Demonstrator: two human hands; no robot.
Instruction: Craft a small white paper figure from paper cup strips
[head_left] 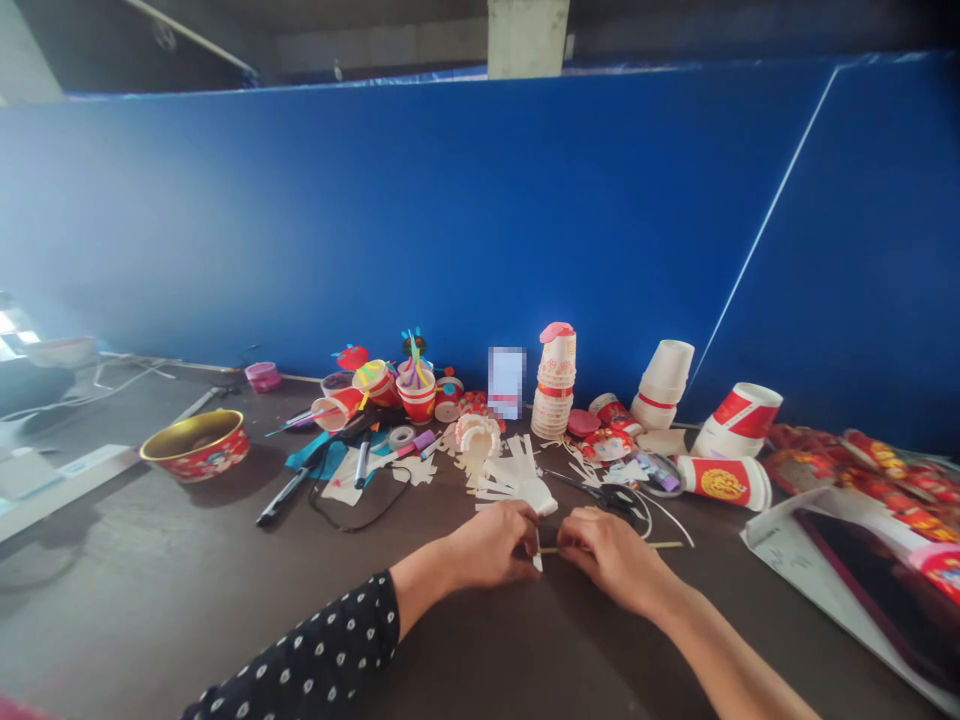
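At the middle front of the dark table, my left hand [491, 545] is closed, fingertips pinched on a narrow white paper strip [538, 555]. My right hand [611, 555] is just beside it, its curled fingers closed around a thin pale stick [667, 545]. One end of the stick meets the paper strip between my hands. Whether the two are stuck together cannot be seen. Just beyond my hands lies a white paper piece cut into fringes [525, 480]. Black-handled scissors [619, 497] rest past my right hand.
Stacked paper cups [553, 385] stand by the blue partition [450, 220]. A red-and-gold bowl [196, 445] and markers [289, 495] are at left. A red cup [724, 483] lies on its side at right, near a phone [885, 590] on paper. White scraps and decorated cups crowd the back.
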